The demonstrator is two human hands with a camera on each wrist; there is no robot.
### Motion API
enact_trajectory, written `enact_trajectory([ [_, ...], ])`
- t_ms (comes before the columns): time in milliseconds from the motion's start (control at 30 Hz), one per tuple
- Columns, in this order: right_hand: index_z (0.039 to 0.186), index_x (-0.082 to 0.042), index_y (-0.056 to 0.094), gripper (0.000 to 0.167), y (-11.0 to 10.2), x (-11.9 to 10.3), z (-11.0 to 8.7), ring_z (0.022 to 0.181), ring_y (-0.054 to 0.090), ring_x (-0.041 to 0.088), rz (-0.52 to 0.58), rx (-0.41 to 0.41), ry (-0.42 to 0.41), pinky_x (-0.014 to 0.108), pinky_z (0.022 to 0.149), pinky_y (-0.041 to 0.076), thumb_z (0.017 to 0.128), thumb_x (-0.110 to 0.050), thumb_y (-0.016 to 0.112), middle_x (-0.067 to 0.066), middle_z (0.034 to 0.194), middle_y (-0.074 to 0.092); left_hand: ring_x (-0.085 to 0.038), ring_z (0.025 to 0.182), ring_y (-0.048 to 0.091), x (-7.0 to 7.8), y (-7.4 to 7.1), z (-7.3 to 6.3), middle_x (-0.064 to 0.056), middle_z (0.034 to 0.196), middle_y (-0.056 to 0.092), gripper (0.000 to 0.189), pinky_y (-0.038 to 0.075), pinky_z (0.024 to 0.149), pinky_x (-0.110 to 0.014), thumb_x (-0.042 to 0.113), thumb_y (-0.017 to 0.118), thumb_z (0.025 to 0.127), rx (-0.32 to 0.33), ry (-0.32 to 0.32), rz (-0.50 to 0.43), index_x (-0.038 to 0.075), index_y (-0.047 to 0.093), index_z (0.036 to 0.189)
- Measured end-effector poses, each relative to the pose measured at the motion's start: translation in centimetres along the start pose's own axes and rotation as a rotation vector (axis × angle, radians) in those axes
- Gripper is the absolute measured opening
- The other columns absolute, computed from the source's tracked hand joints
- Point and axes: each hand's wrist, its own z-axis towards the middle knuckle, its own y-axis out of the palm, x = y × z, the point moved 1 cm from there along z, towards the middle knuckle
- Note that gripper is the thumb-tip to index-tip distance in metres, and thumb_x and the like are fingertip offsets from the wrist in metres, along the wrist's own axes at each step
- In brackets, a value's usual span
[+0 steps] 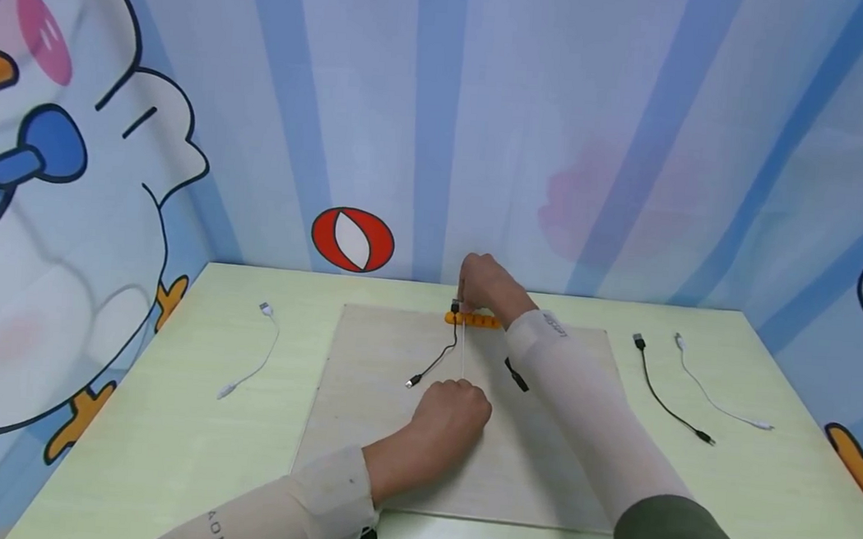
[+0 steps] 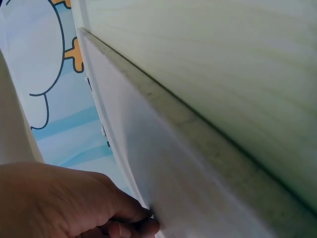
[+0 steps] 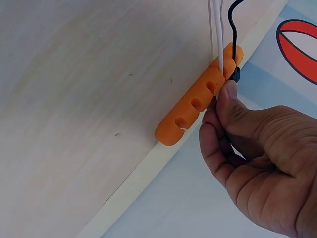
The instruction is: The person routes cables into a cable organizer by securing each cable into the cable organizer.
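An orange cable holder (image 3: 190, 106) with a row of slots lies at the far edge of the pale board (image 1: 383, 456). A white cable (image 3: 218, 34) runs through its second slot from the left. Behind the holder, my right hand (image 1: 491, 285) pinches the far end of that cable between thumb and fingers; the plug is hidden by them. Nearer me, my left hand (image 1: 445, 431) grips the cable's near end low over the board, fingers curled. A black USB cable (image 1: 438, 358) sits in the leftmost slot, its USB plug beyond the holder and its small connector on the board.
Left of the board lies a white USB cable (image 1: 273, 344). On the right are a black USB cable (image 1: 664, 397) and another white cable (image 1: 716, 406). A black connector (image 1: 516, 375) shows beside my right forearm. A printed curtain (image 1: 500, 125) hangs behind the table.
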Motion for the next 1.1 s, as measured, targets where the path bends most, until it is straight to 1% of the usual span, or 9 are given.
enact_trajectory([
  [167,0.123,-0.005,0.085,0.023,0.0,-0.3,0.3,0.113,0.073,0.025,-0.035,-0.005,0.008,0.039,0.105,0.064,0.100,-0.004,0.085,0.011,0.126,0.082,-0.011,0.073,0.068,0.0,0.0,0.0,0.000,0.087,0.076,0.007,0.061,0.065,-0.028,0.017,0.079,0.107,0.003,0.007,0.001,0.018,0.087,0.106],
  [333,0.126,-0.005,0.084,0.024,0.0,-0.2,0.4,0.107,0.070,0.023,-0.029,-0.016,0.019,0.038,0.102,0.064,0.101,-0.004,0.083,0.011,0.128,0.081,-0.011,0.074,0.069,0.1,0.5,0.2,0.000,0.088,0.076,0.008,0.061,0.066,-0.028,0.018,0.078,0.107,0.000,0.008,0.014,0.017,0.086,0.107],
  [433,0.127,-0.004,0.083,0.025,0.0,-0.1,0.2,0.107,0.069,0.023,-0.028,-0.020,0.001,0.039,0.105,0.063,0.103,-0.004,0.082,0.011,0.130,0.080,-0.014,0.074,0.069,0.2,2.7,1.0,-0.001,0.087,0.075,0.007,0.059,0.061,-0.033,0.019,0.079,0.107,0.022,0.006,-0.008,0.016,0.085,0.106],
  [567,0.126,-0.003,0.084,0.023,0.0,0.0,-0.3,0.112,0.072,0.024,-0.003,-0.017,-0.028,0.040,0.107,0.063,0.103,-0.005,0.081,0.012,0.129,0.081,-0.018,0.076,0.071,0.3,6.3,2.3,-0.004,0.091,0.077,0.008,0.063,0.065,-0.037,0.016,0.077,0.108,0.039,-0.013,-0.105,0.014,0.084,0.108],
  [667,0.124,-0.003,0.084,0.021,-0.1,0.2,-0.9,0.115,0.073,0.027,0.026,-0.010,-0.038,0.041,0.107,0.064,0.104,-0.007,0.081,0.013,0.129,0.080,-0.020,0.078,0.072,0.3,7.4,2.9,-0.006,0.096,0.078,0.011,0.066,0.074,-0.037,0.012,0.073,0.109,0.026,-0.034,-0.179,0.013,0.084,0.111],
  [800,0.125,-0.002,0.083,0.022,0.1,0.6,-1.3,0.118,0.072,0.028,0.052,0.008,-0.056,0.043,0.108,0.063,0.104,-0.008,0.081,0.015,0.131,0.079,-0.020,0.077,0.072,0.4,8.1,3.3,-0.008,0.093,0.077,0.013,0.066,0.072,-0.039,0.012,0.070,0.111,0.036,-0.064,-0.209,0.010,0.083,0.110],
  [967,0.123,-0.002,0.082,0.020,0.4,0.9,-1.6,0.111,0.071,0.027,0.055,0.029,-0.074,0.043,0.104,0.063,0.104,-0.009,0.081,0.014,0.127,0.079,-0.020,0.072,0.070,0.6,8.5,3.5,-0.009,0.085,0.073,0.012,0.064,0.066,-0.038,0.012,0.071,0.109,0.098,-0.076,-0.187,0.006,0.081,0.105],
  [1067,0.118,-0.002,0.084,0.016,0.4,0.9,-1.7,0.104,0.070,0.025,0.056,0.031,-0.073,0.041,0.100,0.064,0.103,-0.010,0.083,0.014,0.122,0.080,-0.021,0.071,0.070,0.7,7.8,3.2,-0.009,0.084,0.073,0.011,0.064,0.065,-0.039,0.011,0.072,0.108,0.100,-0.086,-0.176,0.006,0.080,0.103],
  [1100,0.117,-0.002,0.084,0.015,0.4,0.9,-1.7,0.102,0.070,0.024,0.057,0.030,-0.072,0.040,0.099,0.064,0.103,-0.010,0.083,0.013,0.121,0.080,-0.021,0.071,0.070,0.7,7.2,3.1,-0.009,0.085,0.073,0.011,0.064,0.066,-0.038,0.012,0.072,0.108,0.087,-0.090,-0.172,0.006,0.081,0.103],
])
